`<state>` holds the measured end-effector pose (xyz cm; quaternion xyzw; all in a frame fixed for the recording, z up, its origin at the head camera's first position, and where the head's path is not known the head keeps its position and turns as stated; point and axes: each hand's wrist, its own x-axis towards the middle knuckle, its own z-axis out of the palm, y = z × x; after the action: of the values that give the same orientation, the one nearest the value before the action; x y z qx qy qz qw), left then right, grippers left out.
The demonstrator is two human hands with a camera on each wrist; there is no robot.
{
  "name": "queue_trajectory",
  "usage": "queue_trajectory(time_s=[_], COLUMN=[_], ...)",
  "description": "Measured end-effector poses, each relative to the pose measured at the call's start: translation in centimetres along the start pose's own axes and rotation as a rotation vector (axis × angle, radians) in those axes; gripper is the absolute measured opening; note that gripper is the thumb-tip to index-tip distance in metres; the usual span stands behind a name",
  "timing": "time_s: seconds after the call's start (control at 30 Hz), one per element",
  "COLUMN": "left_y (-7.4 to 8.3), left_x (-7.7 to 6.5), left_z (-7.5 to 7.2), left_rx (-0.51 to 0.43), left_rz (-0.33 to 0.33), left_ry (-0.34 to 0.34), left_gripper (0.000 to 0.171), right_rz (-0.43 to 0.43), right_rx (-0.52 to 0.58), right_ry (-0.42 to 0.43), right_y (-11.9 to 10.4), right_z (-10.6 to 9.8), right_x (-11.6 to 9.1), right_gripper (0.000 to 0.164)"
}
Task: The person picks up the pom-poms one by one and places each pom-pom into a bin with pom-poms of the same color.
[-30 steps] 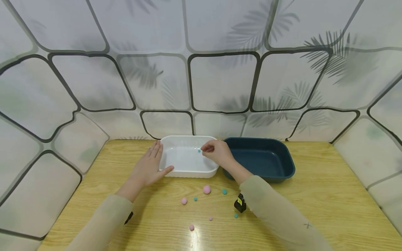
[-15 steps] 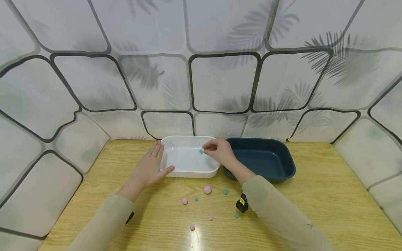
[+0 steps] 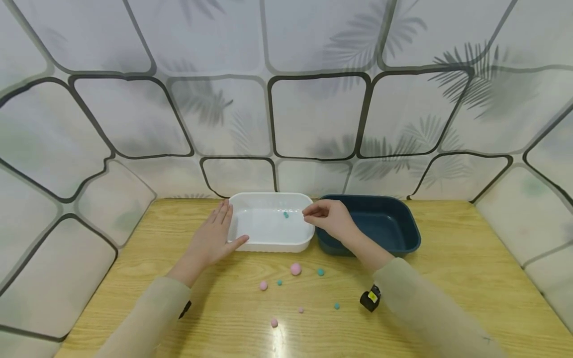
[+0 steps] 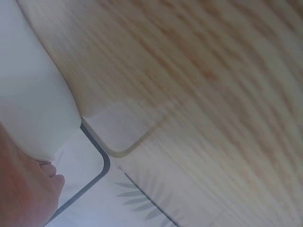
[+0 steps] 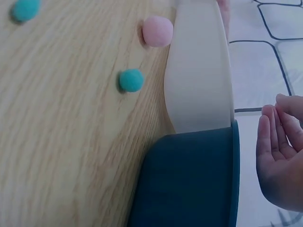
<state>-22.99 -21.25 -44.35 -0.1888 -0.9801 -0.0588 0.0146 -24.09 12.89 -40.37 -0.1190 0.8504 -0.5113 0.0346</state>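
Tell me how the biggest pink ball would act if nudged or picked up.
The biggest pink ball would probably roll if nudged, being round and untouched on the flat table. Pushed forward, it might stop against the white tray just beyond it. Its matte, slightly uneven surface suggests it may be soft, light and not slippery.

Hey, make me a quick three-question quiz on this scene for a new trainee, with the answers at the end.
1. In the head view, how many pink balls show on the table?
2. True or false: in the head view, the white tray stands to the left of the dark blue tub.
3. What does the left hand rest against?
A. the dark blue tub
B. the white tray
C. a teal ball

Key: 1. Four. 2. True. 3. B.
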Motion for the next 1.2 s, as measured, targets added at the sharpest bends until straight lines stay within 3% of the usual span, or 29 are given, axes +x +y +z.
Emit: queue_trajectory(time_s=[0.47, 0.9, 1.2], left_y=[-0.1, 0.1, 0.0], left_x=[0.1, -0.1, -0.1], left_z=[-0.1, -0.1, 0.0], left_rx=[0.004, -0.01, -0.005], left_rz=[0.003, 0.011, 0.008], left_ry=[-0.005, 0.024, 0.027], left_gripper=[0.103, 0.102, 0.101], right_rz=[-0.074, -0.173, -0.118], right_rx=[0.041, -0.028, -0.013], right_ry=[-0.097, -0.2, -0.277], right_y=[1.2, 3.1, 5.8], right_z=[-1.9, -2.2, -1.5], right_x=[-5.1, -9.5, -11.2], right_gripper=[0.017, 0.011, 0.011])
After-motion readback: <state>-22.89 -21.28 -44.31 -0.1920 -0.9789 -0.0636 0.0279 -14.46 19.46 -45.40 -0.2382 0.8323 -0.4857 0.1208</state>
